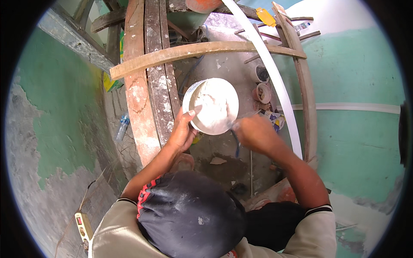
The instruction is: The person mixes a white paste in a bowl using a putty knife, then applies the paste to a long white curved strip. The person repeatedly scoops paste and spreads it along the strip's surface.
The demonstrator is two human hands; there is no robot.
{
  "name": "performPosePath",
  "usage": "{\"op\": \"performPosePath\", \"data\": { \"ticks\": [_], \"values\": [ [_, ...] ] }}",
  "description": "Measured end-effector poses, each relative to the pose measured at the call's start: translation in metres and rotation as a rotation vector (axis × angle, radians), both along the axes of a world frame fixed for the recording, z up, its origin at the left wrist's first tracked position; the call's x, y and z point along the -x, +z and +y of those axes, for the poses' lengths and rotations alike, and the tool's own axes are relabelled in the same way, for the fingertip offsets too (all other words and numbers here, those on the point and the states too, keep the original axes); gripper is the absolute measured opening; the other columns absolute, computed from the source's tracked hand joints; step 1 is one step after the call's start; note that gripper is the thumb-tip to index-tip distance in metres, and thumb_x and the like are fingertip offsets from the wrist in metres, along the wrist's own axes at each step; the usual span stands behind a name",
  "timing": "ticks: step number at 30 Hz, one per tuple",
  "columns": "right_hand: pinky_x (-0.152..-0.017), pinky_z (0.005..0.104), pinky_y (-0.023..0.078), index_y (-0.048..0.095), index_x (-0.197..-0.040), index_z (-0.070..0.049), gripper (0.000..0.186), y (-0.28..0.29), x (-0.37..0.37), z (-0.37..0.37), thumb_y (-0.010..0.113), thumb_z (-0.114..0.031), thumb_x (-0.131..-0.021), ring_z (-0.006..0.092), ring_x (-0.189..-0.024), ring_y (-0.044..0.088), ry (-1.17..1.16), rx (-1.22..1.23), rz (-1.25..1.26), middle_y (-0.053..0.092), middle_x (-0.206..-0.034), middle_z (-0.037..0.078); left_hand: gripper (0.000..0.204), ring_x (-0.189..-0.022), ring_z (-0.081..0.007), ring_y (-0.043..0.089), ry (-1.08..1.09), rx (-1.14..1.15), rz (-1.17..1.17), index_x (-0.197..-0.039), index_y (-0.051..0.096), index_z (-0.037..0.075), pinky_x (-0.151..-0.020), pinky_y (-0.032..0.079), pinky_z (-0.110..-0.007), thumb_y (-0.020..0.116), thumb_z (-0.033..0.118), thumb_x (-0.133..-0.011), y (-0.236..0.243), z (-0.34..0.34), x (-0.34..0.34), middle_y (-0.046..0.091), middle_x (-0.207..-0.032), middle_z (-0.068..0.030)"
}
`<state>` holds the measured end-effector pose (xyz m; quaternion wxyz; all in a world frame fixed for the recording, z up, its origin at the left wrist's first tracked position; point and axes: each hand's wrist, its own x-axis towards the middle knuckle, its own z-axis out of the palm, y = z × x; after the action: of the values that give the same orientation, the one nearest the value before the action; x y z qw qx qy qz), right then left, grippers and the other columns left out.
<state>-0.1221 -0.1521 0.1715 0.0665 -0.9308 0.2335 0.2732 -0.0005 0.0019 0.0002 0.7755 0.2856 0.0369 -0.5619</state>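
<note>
In front of me is a round white bucket [193,96], tilted so that its inside shows. Whitish paste or powder [213,103] covers much of its bottom and wall. My left hand [182,132] grips the bucket at its lower left, the thumb over the rim and the fingers beneath. Close by the bucket's lower right rim is my right hand [253,132], its fingers closed and slightly blurred. Whatever it holds is mostly hidden. A narrow blue strip [237,146] shows below that hand; I cannot tell whether the two are joined.
Paint-spattered planks [140,94] run along the left, crossed by a wooden bar [202,50]. A long white strip [275,73] curves down the right side. Small buckets [261,92] stand on the floor beyond. A plastic bottle [122,127] and a power strip [83,225] are at left.
</note>
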Motion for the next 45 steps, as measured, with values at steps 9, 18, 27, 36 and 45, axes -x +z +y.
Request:
{"op": "performPosePath", "data": {
  "ticks": [9,18,27,36,45],
  "values": [
    [-0.077,0.0469,0.056,0.078,-0.116,-0.008,0.031,0.011,-0.012,-0.018,0.062,-0.028,-0.097,0.0421,-0.085,0.071,-0.149,-0.330,-0.205,0.073,-0.090,0.022,0.095,-0.142,-0.0333,0.048,-0.061,-0.006,0.076,-0.157,0.035,0.003,-0.119,0.039,-0.051,0.071,0.055,-0.085,-0.008,0.004,-0.004,0.044,-0.156,-0.0186],
    [-0.077,0.0476,0.054,0.079,-0.113,-0.010,0.029,0.025,-0.022,-0.023,0.062,-0.021,-0.094,0.0417,-0.082,0.071,0.073,-0.187,-0.137,0.072,-0.090,0.024,0.101,-0.140,-0.0340,0.049,-0.090,-0.002,0.040,-0.157,0.032,0.003,-0.117,0.041,-0.053,0.073,0.058,-0.083,-0.001,0.006,-0.002,0.046,-0.154,-0.0198],
    [-0.077,0.0467,0.055,0.078,-0.117,-0.011,0.032,0.022,-0.018,-0.029,0.060,-0.025,-0.095,0.0423,-0.079,0.071,-0.069,-0.155,-0.147,0.071,-0.085,0.026,0.105,-0.138,-0.0333,0.051,-0.104,0.036,0.019,-0.159,0.030,0.006,-0.115,0.043,-0.053,0.073,0.060,-0.080,-0.004,0.005,-0.001,0.047,-0.153,-0.0178],
    [-0.082,0.0534,0.055,0.078,-0.099,-0.004,0.028,0.033,-0.029,-0.023,0.060,-0.025,-0.094,0.0440,-0.085,0.070,-0.137,-0.092,-0.141,0.071,-0.087,0.026,0.103,-0.141,-0.0334,0.049,-0.087,0.027,-0.024,-0.161,0.028,0.008,-0.116,0.042,-0.053,0.073,0.056,-0.082,-0.007,0.005,0.001,0.043,-0.156,-0.0165],
    [-0.074,0.0503,0.055,0.079,-0.113,-0.011,0.029,0.026,-0.026,-0.034,0.062,-0.025,-0.094,0.0416,-0.074,0.070,-0.047,-0.046,-0.288,0.069,-0.080,0.025,0.091,-0.137,-0.0277,0.052,-0.059,0.075,0.035,-0.159,0.031,0.011,-0.114,0.047,-0.048,0.072,0.046,-0.086,-0.013,0.003,0.000,0.048,-0.150,-0.0139]
  ]
}}
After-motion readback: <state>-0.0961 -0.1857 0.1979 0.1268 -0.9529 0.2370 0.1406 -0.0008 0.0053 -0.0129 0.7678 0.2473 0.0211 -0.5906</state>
